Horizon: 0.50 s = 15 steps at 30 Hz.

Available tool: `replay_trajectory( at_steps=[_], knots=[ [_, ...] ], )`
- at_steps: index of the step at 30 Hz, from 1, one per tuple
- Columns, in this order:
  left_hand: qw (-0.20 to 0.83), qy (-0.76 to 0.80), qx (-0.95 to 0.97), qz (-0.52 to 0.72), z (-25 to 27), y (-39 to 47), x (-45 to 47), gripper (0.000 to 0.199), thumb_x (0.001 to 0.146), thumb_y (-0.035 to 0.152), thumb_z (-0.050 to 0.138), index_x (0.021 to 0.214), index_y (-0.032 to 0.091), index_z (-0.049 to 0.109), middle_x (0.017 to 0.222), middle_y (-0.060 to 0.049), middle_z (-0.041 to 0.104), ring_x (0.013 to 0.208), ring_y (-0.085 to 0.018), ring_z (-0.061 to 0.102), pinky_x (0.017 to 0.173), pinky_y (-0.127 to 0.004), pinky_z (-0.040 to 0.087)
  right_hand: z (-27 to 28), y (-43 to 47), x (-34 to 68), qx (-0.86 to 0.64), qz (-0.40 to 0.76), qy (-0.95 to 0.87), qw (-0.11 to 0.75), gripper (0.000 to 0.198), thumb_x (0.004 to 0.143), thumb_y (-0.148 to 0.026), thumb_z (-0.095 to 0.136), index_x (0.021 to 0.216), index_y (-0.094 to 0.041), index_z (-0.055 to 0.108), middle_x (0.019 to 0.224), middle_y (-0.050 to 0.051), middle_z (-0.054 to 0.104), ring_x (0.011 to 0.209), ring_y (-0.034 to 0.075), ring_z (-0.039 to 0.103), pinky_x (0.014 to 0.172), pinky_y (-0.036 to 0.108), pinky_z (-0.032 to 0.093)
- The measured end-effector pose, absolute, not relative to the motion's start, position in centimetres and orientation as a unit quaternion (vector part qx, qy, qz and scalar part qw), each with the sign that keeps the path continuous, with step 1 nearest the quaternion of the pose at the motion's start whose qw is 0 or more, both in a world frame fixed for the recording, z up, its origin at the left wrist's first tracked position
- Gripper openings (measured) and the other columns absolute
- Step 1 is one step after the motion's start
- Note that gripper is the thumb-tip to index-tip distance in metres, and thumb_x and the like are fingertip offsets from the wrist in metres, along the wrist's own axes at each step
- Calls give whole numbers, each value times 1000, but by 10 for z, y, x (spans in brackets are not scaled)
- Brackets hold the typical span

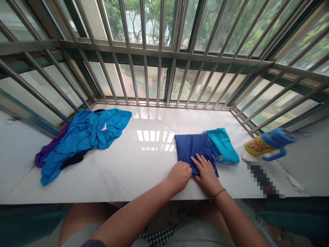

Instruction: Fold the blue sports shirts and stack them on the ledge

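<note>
A dark blue folded cloth (192, 145) lies flat on the white sill, right of the middle. My left hand (180, 173) is closed at the cloth's near left corner, its fingers curled on the edge. Spread over the near right part of the cloth, my right hand (206, 175) lies with fingers stretched out. A folded teal cloth (224, 145) sits against the right side of the dark blue one, partly under it. At the left is a crumpled heap with a bright blue garment (95, 128) on top; purple and black cloth show beneath.
A yellow and blue bottle with a handle (269, 144) stands at the right. Nearer lies a pixelated dark item (264, 180). Metal bars (159, 82) enclose the sill at the back and sides. The white sill (144, 164) ends at my legs.
</note>
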<state>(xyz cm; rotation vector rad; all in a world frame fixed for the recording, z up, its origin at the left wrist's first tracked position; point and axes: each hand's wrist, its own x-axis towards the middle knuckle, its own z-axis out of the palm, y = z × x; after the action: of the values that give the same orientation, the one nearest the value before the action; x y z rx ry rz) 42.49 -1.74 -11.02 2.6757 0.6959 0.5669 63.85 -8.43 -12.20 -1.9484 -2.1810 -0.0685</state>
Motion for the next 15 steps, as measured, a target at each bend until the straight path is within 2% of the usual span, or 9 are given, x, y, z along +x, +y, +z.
replay_trajectory(
  at_steps=[3, 8, 10, 12, 15],
  knots=[
    [170, 259, 927, 214, -122, -29, 423, 30, 103, 26, 67, 132, 16, 66, 149, -18, 67, 144, -32, 60, 127, -53, 41, -125, -75, 637, -672, -23, -736, 85, 83, 87, -15, 61, 166, -34, 47, 175, 10, 42, 159, 39, 41, 122, 68, 39],
    [221, 284, 899, 250, -126, -35, 416, 45, 103, 21, 61, 148, 17, 56, 165, -18, 54, 159, -33, 45, 132, -56, 37, -121, -58, 644, -653, -32, -749, 111, 80, 82, -4, 54, 158, -29, 59, 166, 10, 55, 151, 34, 52, 121, 58, 45],
    [260, 282, 876, 291, -124, -32, 411, 49, 102, 24, 62, 150, 18, 54, 167, -18, 51, 159, -33, 44, 132, -57, 39, -118, -51, 648, -641, -29, -755, 134, 73, 80, -2, 53, 148, -24, 66, 155, 11, 66, 141, 31, 61, 118, 51, 50],
    [311, 294, 836, 344, -122, -27, 406, 51, 102, 27, 62, 151, 19, 52, 164, -19, 54, 155, -32, 49, 131, -57, 41, -111, -44, 650, -650, -16, -742, 164, 61, 80, -4, 53, 137, -20, 72, 138, 13, 76, 127, 30, 70, 110, 46, 56],
    [416, 358, 734, 401, -121, -19, 399, 48, 102, 31, 63, 148, 21, 53, 153, -17, 62, 144, -29, 60, 124, -55, 49, -89, -32, 648, -698, 21, -672, 248, 41, 91, -15, 52, 124, -20, 75, 118, 14, 81, 106, 30, 76, 95, 42, 61]
  ],
)
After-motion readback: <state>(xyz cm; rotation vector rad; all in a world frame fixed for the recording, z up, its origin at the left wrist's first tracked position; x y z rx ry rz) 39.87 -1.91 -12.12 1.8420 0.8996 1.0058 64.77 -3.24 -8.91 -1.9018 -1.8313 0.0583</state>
